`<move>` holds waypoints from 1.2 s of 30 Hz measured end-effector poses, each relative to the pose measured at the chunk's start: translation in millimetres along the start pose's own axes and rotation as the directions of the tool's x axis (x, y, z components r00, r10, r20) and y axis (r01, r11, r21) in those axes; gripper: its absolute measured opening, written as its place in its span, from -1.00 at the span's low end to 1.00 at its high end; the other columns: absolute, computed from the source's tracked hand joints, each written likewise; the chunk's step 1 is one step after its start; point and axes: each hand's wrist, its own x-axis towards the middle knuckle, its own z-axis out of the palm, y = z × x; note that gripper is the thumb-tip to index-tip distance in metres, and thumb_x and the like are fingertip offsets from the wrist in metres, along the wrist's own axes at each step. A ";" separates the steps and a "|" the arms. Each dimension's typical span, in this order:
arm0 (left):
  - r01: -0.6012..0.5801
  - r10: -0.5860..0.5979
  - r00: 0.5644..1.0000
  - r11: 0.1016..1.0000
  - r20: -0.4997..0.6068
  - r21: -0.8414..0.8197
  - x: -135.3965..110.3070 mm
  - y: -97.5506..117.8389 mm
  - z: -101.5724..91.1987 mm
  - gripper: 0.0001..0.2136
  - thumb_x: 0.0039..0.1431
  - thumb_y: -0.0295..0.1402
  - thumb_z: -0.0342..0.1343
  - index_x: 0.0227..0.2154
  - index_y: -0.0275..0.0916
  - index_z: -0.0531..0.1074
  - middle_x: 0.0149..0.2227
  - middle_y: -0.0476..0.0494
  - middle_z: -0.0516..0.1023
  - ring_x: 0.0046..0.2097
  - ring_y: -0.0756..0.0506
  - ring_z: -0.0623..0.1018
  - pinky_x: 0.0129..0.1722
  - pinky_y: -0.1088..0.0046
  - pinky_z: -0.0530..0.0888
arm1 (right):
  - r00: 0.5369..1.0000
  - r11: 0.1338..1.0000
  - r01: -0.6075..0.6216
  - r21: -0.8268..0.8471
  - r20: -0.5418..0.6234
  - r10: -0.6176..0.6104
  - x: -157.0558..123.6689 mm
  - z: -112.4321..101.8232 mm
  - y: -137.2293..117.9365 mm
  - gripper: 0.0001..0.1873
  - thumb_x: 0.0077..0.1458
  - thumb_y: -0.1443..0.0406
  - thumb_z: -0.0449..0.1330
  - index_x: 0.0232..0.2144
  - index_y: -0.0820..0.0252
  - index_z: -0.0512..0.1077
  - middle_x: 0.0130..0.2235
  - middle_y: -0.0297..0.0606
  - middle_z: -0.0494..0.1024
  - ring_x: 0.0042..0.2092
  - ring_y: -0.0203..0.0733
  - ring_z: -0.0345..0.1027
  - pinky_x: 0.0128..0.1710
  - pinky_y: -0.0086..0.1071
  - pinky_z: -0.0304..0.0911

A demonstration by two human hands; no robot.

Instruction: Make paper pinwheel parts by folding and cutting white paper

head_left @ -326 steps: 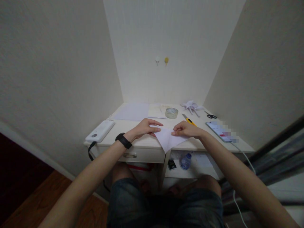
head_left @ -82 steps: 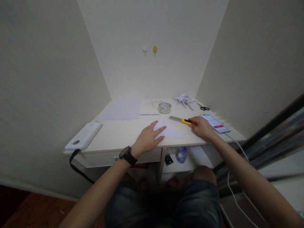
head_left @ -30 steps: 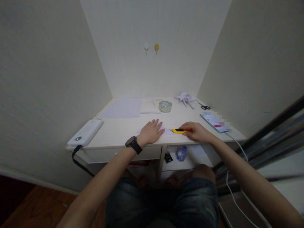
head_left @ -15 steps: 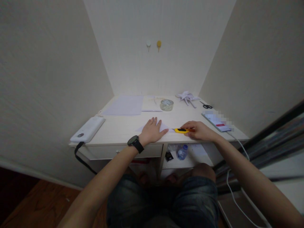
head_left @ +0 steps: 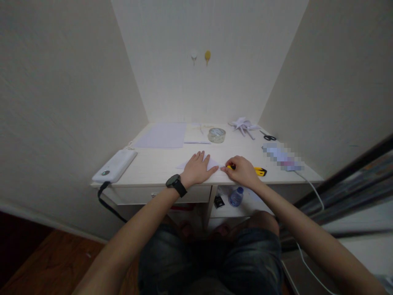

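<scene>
My left hand lies flat with spread fingers on a folded sheet of white paper, pressing it to the desk near the front edge. Thumb and fingers of my right hand are closed together at the paper's right corner, close to my left thumb. What sits between those fingertips is too small to make out. Under my right hand is a yellow and black utility knife; its rear end sticks out to the right and its front shows by my fingers.
On the white desk lie paper sheets, a tape roll, a folded-paper pinwheel shape, scissors, a phone with a cable, and a white power bank. A bottle stands on the shelf below.
My right hand has moved left along the knife, its fingertips now at the paper's corner; the knife's rear end has come into view. My left hand stays on the paper.
</scene>
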 end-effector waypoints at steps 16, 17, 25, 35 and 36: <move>-0.037 0.036 0.997 0.999 0.062 0.019 -12.5 -18.1 -9.6 -0.41 0.43 -0.06 -0.33 0.36 -0.27 0.11 0.41 -0.40 0.04 0.40 -0.35 0.10 0.33 0.09 0.09 | 0.998 0.994 0.065 0.086 -0.016 -0.064 1.4 1.4 3.8 -0.78 0.07 0.15 0.32 -0.44 0.18 0.48 -0.34 -0.20 0.56 -0.27 -0.11 0.40 -0.25 -0.30 0.21; -0.038 0.037 0.997 0.999 0.062 0.016 -12.7 -17.9 -9.3 -0.42 0.43 -0.06 -0.34 0.36 -0.23 0.12 0.41 -0.38 0.05 0.40 -0.34 0.11 0.33 0.07 0.09 | 0.997 0.993 0.075 0.088 -0.017 -0.074 1.6 1.8 4.4 -0.78 0.07 0.15 0.32 -0.43 0.18 0.48 -0.34 -0.20 0.56 -0.27 -0.11 0.40 -0.25 -0.30 0.21; 0.025 -0.025 0.999 1.000 0.033 0.008 -16.5 -13.7 -8.7 -0.44 0.40 -0.01 -0.34 0.36 -0.04 0.12 0.41 -0.23 0.08 0.40 -0.38 0.10 0.32 -0.08 0.07 | 0.996 0.992 0.092 0.089 -0.016 -0.091 0.7 1.9 5.1 -0.79 0.09 0.16 0.32 -0.43 0.18 0.47 -0.34 -0.21 0.55 -0.28 -0.12 0.39 -0.26 -0.31 0.21; -0.026 0.026 0.998 1.000 -0.059 0.005 -20.4 -14.0 -9.9 -0.48 0.41 -0.07 -0.23 0.32 -0.14 0.22 0.38 -0.33 0.14 0.39 -0.37 0.14 0.30 -0.08 0.13 | 0.988 0.987 0.148 0.055 -0.041 -0.146 -3.0 5.8 8.4 -0.79 0.13 0.16 0.28 -0.41 0.19 0.48 -0.32 -0.18 0.56 -0.23 -0.08 0.41 -0.20 -0.29 0.23; -0.051 0.051 0.994 0.999 -0.095 0.003 -21.8 -14.0 -11.0 -0.50 0.41 -0.11 -0.21 0.29 -0.17 0.26 0.38 -0.34 0.15 0.39 -0.34 0.14 0.31 -0.03 0.13 | 0.988 0.988 0.148 0.052 -0.044 -0.146 -3.3 5.8 8.2 -0.79 0.13 0.16 0.28 -0.41 0.18 0.49 -0.32 -0.18 0.56 -0.23 -0.08 0.41 -0.20 -0.29 0.23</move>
